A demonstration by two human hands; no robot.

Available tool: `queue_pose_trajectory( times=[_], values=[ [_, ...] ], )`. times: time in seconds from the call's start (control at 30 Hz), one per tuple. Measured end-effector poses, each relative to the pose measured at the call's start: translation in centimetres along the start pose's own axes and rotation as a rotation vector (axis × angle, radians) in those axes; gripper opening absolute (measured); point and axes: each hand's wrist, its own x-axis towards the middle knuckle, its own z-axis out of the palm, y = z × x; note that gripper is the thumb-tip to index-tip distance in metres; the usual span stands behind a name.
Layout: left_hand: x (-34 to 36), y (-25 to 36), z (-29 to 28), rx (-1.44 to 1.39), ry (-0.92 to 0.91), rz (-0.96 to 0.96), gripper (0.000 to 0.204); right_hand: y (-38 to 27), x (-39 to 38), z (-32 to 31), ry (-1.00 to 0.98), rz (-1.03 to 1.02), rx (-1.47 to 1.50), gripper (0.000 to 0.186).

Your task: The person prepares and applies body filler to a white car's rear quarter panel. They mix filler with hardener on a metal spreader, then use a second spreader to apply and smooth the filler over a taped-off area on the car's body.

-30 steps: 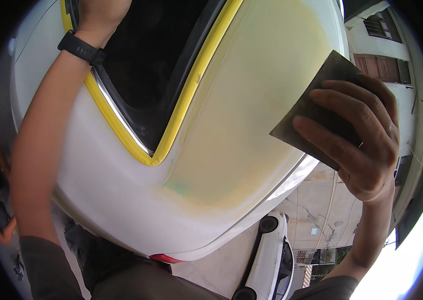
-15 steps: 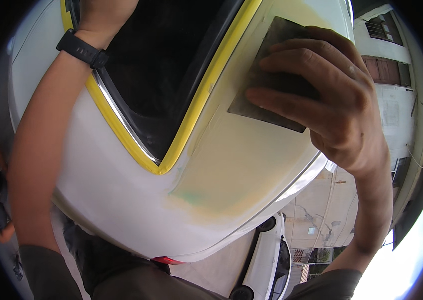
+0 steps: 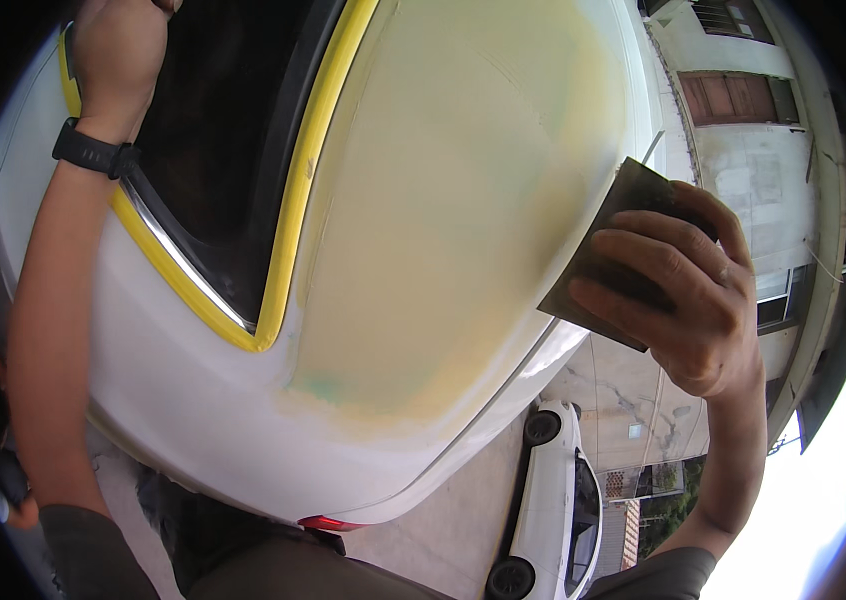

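My right hand (image 3: 688, 290) is closed on a flat, dark rectangular sanding block (image 3: 598, 275), fingers bent over its upper face. The block lies at the right edge of a white car's body panel (image 3: 373, 480), partly past that edge; whether it touches is unclear. A large patch of yellowish-beige filler (image 3: 433, 230) with greenish spots covers the panel beside the window. At the upper left, my left hand (image 3: 123, 65) is by the dark car window (image 3: 228, 130), its fingers mostly cut off by the picture's edge. Yellow masking tape (image 3: 308, 165) borders the glass.
A red tail light (image 3: 331, 523) shows at the car's lower edge. Beyond, another white car (image 3: 548, 510) stands on concrete ground. A building (image 3: 743, 180) with shuttered openings rises at the right. Part of another person (image 3: 8, 450) appears at the far left.
My right hand has carried the sanding block right and down across the filler to the panel's edge, uncovering the patch. The view has shifted, so the window and left hand sit farther left.
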Motion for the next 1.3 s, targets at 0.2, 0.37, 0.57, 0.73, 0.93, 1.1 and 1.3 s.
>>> queue_pose_trajectory(
  times=[0.2, 0.37, 0.57, 0.73, 0.93, 1.1, 1.3],
  values=[
    [1.0, -1.3, -0.5, -0.509, 0.09, -0.276, 0.029, 3.5, 6.9, -1.5, 0.115, -0.199, -0.155, 0.034],
    [0.7, -1.8, -0.7, 0.007, 0.036, -0.053, 0.03, 4.6, 12.1, 1.0, 0.172, -0.349, -0.111, 0.034],
    [0.9, -1.8, -0.6, 0.021, -0.017, -0.083, 0.029, 4.3, 14.1, 1.9, 0.192, -0.36, -0.094, 0.03],
    [1.1, -1.5, -0.5, -0.085, 0.007, -0.1, 0.03, 3.8, 12.9, 2.6, 0.211, -0.328, -0.015, 0.029],
    [0.5, -1.5, -0.9, 0.006, 0.01, 0.04, 0.035, 1.9, 7.3, 2.0, 0.081, -0.195, 0.108, 0.028],
    [0.9, -1.1, -1.8, -0.38, 0.018, -0.207, 0.028, 0.7, 2.4, 1.7, 0.043, -0.086, 0.09, 0.031],
    [-0.1, -0.8, -1.2, -0.064, 0.045, -0.038, 0.024, 0.9, 2.1, -0.4, -0.025, -0.077, 0.018, 0.025]
  ],
)
